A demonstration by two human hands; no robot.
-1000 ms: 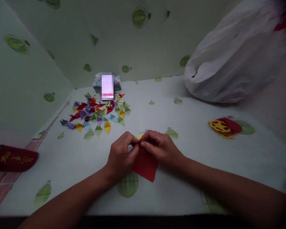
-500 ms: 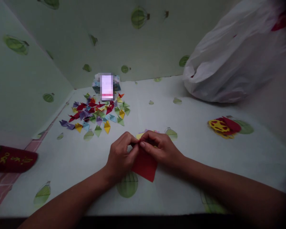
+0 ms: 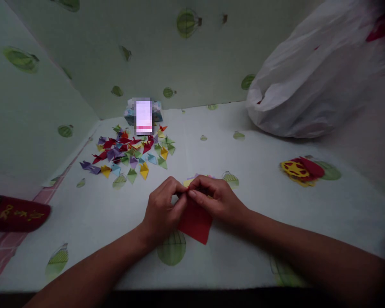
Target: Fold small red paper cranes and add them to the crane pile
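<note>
Both of my hands meet over the near middle of the table. My left hand [image 3: 164, 209] pinches a bit of red paper between thumb and forefinger. From the other side my right hand [image 3: 220, 199] pinches at the same spot, its fingertips touching the left ones. Below the fingertips, red paper [image 3: 197, 224] spreads flat with one corner pointing toward me; whether it is one piece with the pinched bit I cannot tell. Just behind the hands, yellow and purple paper [image 3: 188, 182] peeks out, mostly covered.
Many small folded paper cranes [image 3: 131, 152] lie at the back left, before a lit phone [image 3: 144, 116] leaning on a box. A red cylinder [image 3: 22, 214] lies at the left edge. Yellow and red cut-outs [image 3: 297, 170] lie right, below a white plastic bag [image 3: 301, 94].
</note>
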